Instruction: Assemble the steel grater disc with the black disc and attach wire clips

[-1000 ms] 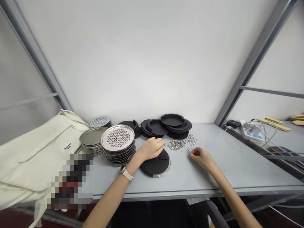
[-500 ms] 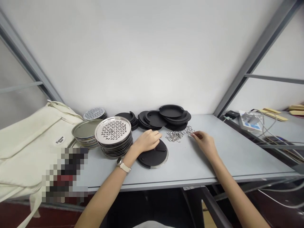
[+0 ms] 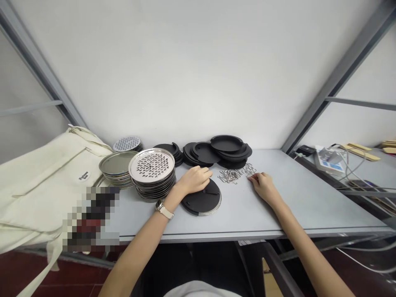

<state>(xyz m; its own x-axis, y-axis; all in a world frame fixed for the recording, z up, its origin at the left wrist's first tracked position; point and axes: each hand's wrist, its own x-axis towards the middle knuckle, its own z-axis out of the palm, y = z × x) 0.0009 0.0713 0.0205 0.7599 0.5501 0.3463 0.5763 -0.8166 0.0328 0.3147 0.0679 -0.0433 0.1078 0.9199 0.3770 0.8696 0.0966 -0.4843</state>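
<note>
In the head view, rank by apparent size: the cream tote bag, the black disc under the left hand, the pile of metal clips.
1. Cream tote bag, largest, though nearer the camera.
2. Black disc under the left hand.
3. Pile of metal clips, smallest.

A single head-worn camera looks forward and down from above and behind the left hand [image 3: 194, 180] and right hand [image 3: 262, 185]. It sits at arm's length from them, facing the white wall [image 3: 192, 70] beyond. The grey table [image 3: 278, 214] fills the lower frame. No second view exists.
</note>
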